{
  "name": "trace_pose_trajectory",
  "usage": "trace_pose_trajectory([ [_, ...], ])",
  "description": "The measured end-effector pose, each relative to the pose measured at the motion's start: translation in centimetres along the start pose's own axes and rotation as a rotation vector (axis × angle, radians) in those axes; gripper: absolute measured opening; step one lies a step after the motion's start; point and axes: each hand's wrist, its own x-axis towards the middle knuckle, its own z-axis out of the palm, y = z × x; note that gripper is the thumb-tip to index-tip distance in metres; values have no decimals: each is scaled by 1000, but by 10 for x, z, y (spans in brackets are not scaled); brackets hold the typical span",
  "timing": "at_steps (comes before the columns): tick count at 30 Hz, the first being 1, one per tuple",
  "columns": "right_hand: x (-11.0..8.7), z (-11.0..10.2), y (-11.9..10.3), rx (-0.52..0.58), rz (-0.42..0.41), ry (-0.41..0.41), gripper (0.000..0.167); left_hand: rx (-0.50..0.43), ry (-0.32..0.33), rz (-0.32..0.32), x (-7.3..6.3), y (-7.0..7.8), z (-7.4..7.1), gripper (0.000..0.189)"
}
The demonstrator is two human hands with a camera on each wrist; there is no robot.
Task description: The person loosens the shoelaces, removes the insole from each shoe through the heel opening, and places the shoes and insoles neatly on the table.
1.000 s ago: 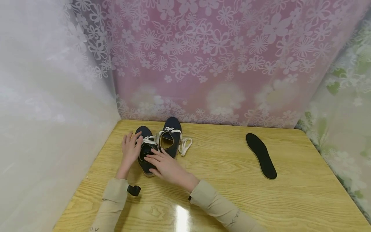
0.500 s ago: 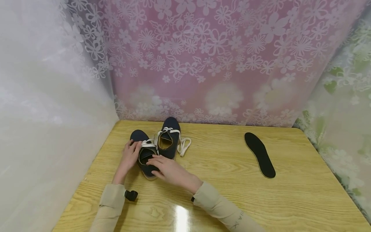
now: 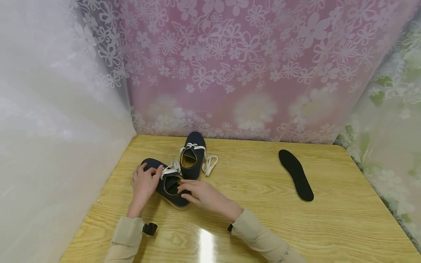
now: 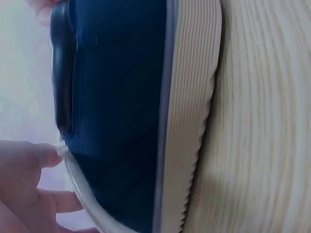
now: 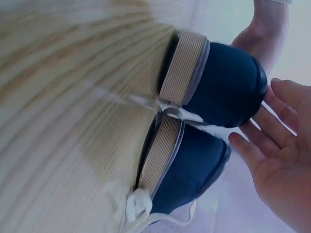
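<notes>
A dark navy lace-up shoe (image 3: 164, 184) lies slantwise on the table, its toe to the left and heel nearer the right. My left hand (image 3: 144, 182) holds its front, fingers bent over the toe and a fingertip by the white laces (image 3: 171, 167). At the collar near the heel, my right hand (image 3: 207, 195) touches the rim with loosely extended fingers, which the right wrist view shows right at the dark collar edge. Behind stands the matching shoe (image 3: 194, 171), upright, toe toward the curtain. Part of the near shoe's toe is hidden under my left hand.
A black insole (image 3: 297, 177) lies flat on the right side of the wooden table (image 3: 246, 223). One long white lace (image 3: 209, 165) trails beside the far shoe. Hanging flowered curtain (image 3: 230, 73) closes off the back, with pale sheeting (image 3: 65, 146) at the left.
The near shoe has turned: its toe has swung left and toward me, its heel to the right. My right hand has shifted right with the heel; my left hand followed the toe.
</notes>
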Motion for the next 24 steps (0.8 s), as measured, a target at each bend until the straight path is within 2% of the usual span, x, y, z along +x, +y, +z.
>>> trace_pose_trajectory([
  [6, -14, -10, 6, 72, 24, 34, 25, 50, 88, 77, -1, -2, -1, 41],
  [11, -19, -12, 3, 19, -22, 72, 21, -15, 133, 131, 8, -15, -3, 28],
  [14, -17, -9, -3, -37, -26, 84, 31, -80, 110, 185, 17, -24, -3, 29],
  [16, -16, -5, -8, -63, 6, 77, 43, -77, 71, 231, 22, -31, -2, 32],
  [19, -14, 0, -16, -92, 65, 47, 56, -31, -21, 288, 26, -39, 1, 37],
  [22, -15, 2, -20, -129, 105, 23, 61, -7, -92, 301, 24, -43, 5, 40],
  [24, -17, 3, -20, -152, 117, 29, 61, -9, -100, 298, 22, -42, 7, 39],
])
